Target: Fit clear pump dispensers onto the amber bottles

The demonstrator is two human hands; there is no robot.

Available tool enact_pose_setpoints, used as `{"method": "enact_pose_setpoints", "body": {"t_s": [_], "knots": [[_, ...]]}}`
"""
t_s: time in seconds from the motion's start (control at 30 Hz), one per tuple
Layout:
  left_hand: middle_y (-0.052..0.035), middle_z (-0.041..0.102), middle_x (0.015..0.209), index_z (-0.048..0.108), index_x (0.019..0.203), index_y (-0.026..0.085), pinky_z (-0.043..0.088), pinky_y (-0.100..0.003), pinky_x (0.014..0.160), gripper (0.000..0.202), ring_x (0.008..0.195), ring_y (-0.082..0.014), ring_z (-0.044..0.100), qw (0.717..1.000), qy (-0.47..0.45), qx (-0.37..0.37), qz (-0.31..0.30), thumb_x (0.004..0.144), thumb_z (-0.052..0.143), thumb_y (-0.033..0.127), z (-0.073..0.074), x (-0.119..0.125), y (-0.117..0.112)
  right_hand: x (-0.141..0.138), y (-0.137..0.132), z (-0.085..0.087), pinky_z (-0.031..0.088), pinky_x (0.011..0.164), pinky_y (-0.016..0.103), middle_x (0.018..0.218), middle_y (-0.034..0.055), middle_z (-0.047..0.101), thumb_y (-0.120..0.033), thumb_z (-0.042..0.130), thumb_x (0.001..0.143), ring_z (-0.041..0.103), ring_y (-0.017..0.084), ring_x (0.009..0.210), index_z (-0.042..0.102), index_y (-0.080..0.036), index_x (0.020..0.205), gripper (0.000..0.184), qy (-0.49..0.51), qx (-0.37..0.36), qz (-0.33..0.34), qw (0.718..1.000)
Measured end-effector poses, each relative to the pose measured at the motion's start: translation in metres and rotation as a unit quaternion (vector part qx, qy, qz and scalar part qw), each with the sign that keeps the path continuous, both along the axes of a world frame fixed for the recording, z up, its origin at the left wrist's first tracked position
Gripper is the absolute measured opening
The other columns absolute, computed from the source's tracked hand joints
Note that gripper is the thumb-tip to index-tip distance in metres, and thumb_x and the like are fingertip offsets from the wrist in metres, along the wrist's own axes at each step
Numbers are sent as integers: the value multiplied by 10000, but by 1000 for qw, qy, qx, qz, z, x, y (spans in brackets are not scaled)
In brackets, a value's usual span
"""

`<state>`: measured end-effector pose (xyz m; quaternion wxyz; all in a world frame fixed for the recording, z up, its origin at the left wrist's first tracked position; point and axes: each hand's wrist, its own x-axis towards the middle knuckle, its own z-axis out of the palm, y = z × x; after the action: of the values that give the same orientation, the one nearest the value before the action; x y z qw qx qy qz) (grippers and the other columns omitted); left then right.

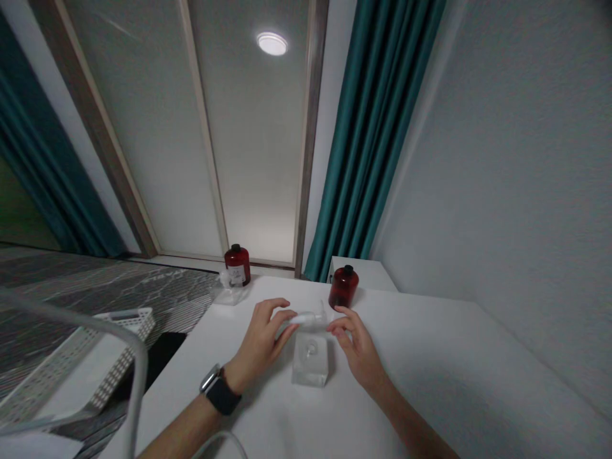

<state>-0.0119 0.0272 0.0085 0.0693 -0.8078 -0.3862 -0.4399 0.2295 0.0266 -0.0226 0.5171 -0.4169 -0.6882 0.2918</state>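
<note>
Over a white table (430, 357), my left hand (262, 341) and my right hand (356, 344) pinch the two ends of a white pump dispenser head (310, 318), held sideways. My left wrist carries a dark smartwatch (218, 390). Right under the pump stands a clear square bottle (310, 360) with its round mouth showing. A dark red bottle with a black cap (343, 287) stands just behind my right hand.
A second dark red bottle (238, 265) stands at the table's far left, beside a clear container (228, 290). A white perforated basket (90, 363) lies to the left, off the table. Teal curtains (377, 140) and a grey wall lie behind.
</note>
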Motion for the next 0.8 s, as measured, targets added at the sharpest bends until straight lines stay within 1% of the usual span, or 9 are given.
{"method": "enact_pose_setpoints", "body": {"t_s": [0.1,0.17,0.23,0.4,0.53,0.6,0.7,0.8], "knots": [[-101,573,1141,576,1121,205,513,-396,899,134,1068,-243,559,999,2,29,-29,995,539,229,1,7,-7,-5,-5,1,505,886,334,959,50,728,-393,535,959,685,216,943,514,-216,1288,375,21,-14,10,1000],[-104,570,1140,574,1126,197,518,-385,896,141,1064,-240,560,999,2,35,-41,988,549,213,2,10,-11,-9,-9,0,501,909,332,1062,69,724,-401,574,940,678,222,999,554,-220,1250,360,28,-12,4,1000],[-104,566,1138,571,1127,193,522,-375,896,142,1062,-236,560,998,0,36,-54,988,547,211,2,14,-14,-12,-13,1,506,909,328,1115,81,715,-405,600,924,673,228,1024,601,-219,1188,323,34,-4,-10,999],[-107,528,1160,539,1160,200,526,-352,900,157,1090,-226,546,996,-24,12,-82,1005,513,208,-1,24,-19,-17,-20,6,522,866,314,1005,65,729,-429,595,923,686,218,950,658,-210,1066,269,58,2,-41,997],[-97,522,1177,529,1174,229,507,-366,926,184,1103,-229,537,994,-28,-23,-101,993,528,200,-5,26,-20,-19,-20,11,523,848,313,976,72,745,-473,544,946,696,216,922,669,-198,1058,321,85,-35,-46,995],[-103,528,1194,488,1249,233,491,-393,950,291,1117,-245,530,991,-34,-58,-118,968,565,228,-5,23,-19,-17,-18,14,527,821,318,972,80,752,-504,540,938,699,221,899,666,-187,1091,374,101,-48,-72,991],[-124,531,1241,384,1368,220,465,-441,987,549,1140,-278,518,980,-34,-124,-149,899,653,315,-6,16,-15,-11,-14,18,531,774,326,950,84,753,-536,528,924,695,224,850,659,-169,1132,442,124,-43,-152,980],[-135,516,1290,380,1380,215,427,-476,1031,697,1183,-307,498,966,-5,-197,-165,807,748,365,-7,7,-8,-5,-11,21,535,779,336,934,86,753,-533,521,918,694,226,843,657,-160,1148,458,126,-17,-198,972]]}}
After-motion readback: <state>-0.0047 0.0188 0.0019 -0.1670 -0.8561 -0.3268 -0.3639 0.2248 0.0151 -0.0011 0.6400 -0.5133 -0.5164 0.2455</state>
